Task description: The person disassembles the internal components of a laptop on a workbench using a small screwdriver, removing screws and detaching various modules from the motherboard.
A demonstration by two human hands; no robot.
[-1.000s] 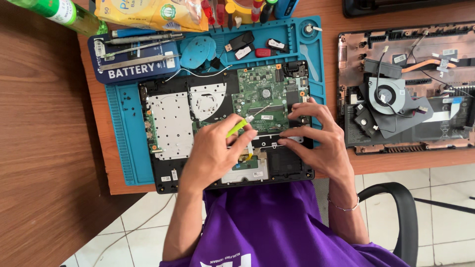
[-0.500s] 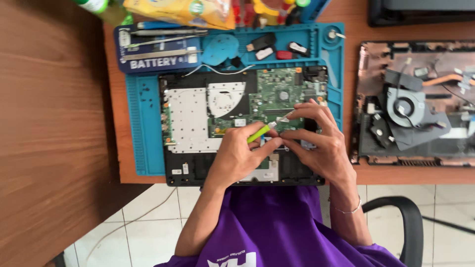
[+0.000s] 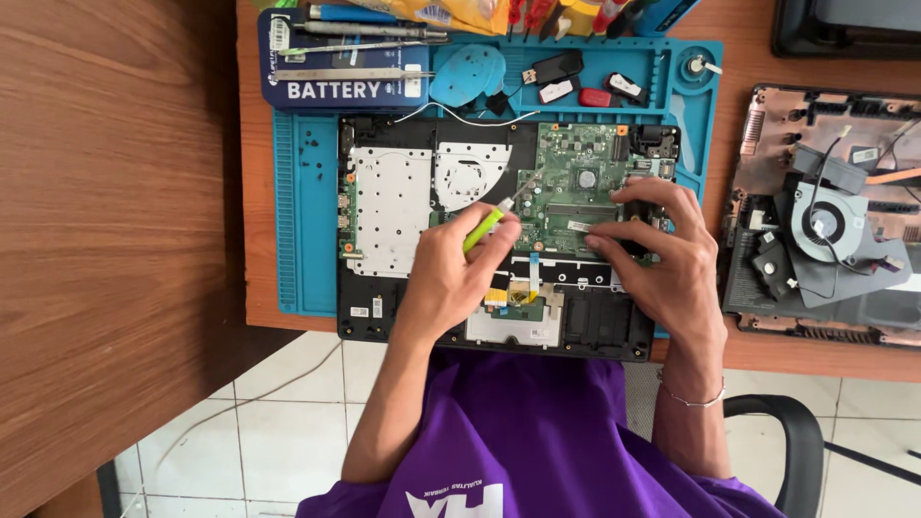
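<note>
An opened black laptop base (image 3: 384, 317) lies on a blue work mat (image 3: 305, 230), its green circuit board (image 3: 576, 173) and silver shield plate (image 3: 389, 206) exposed. My left hand (image 3: 451, 278) grips a small yellow-green screwdriver (image 3: 484, 226), whose metal tip points up and right at the board's left edge. My right hand (image 3: 662, 254) rests on the board's lower right, its fingertips pressing a spot near the middle of the board's lower edge. Below the hands a silver touchpad plate (image 3: 513, 331) shows.
A dark blue box (image 3: 331, 86) with tweezers and tools on it sits at the mat's top left. Small black, white and red parts (image 3: 576, 82) lie in the mat's top trays. A second dismantled laptop with a fan (image 3: 825, 225) lies at right. A chair armrest (image 3: 787, 422) is below.
The camera view has shifted, so the laptop sits further right in frame. My left hand has moved the screwdriver slightly toward the board; my right hand stays on the board.
</note>
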